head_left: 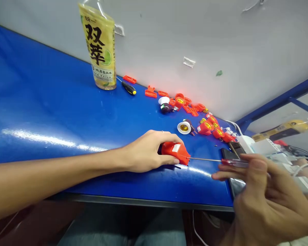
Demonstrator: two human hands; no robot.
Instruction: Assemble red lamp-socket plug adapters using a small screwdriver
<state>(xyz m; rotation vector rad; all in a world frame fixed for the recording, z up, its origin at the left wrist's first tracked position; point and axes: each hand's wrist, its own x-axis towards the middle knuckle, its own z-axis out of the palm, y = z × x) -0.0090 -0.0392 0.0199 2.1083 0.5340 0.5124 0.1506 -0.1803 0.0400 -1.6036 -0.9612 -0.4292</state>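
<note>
My left hand (pixel 146 152) is closed around a red plastic lamp socket (pixel 175 152) with a white label, pressed down on the blue tabletop. In my right hand (pixel 269 194) is a screwdriver (pixel 233 162) with a clear and red handle, held nearly level. Its thin shaft points left, and the tip meets the right end of the red socket. Whether a screw sits under the tip is too small to tell. Beyond my left hand lies a white-rimmed socket (pixel 184 127) with a dark body and prongs.
A tall yellow drink bottle (pixel 102 51) stands at the back left, beside a black-and-yellow screwdriver (pixel 128 88). Along the wall lie several red socket parts (pixel 180 99) and more red sockets (pixel 218 133). A dark phone-like object (pixel 227 155) and white power strips (pixel 263 147) are at the right.
</note>
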